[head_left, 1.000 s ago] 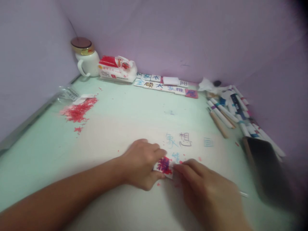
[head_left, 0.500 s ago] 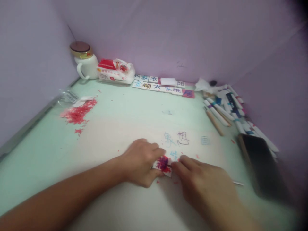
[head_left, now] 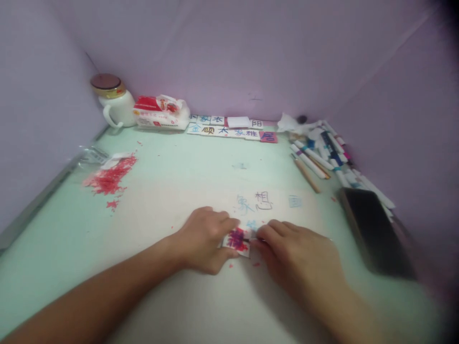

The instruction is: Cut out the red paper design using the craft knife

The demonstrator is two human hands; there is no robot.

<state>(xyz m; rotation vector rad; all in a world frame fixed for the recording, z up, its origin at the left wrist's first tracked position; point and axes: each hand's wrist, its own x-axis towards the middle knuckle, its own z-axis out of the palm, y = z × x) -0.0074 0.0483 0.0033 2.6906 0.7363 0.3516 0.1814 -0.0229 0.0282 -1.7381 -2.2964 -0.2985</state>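
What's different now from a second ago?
The scene has slid left in view, so the camera probably turned. The right hand, pinching a thin dark-tipped tool, seems to have edged slightly away from the person, and the pale rod end beyond it no longer clearly shows. Nothing was visibly grabbed or released. The left hand still holds the small white tile, marked red and purple; the black rectangular phone stayed put.

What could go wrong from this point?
The thin tool in the right hand, mostly hidden, could slip toward the left hand, which sits close by. The small block, pinched at its edges, might twist. Red crumbs beside it could perhaps get underneath and unsteady it.
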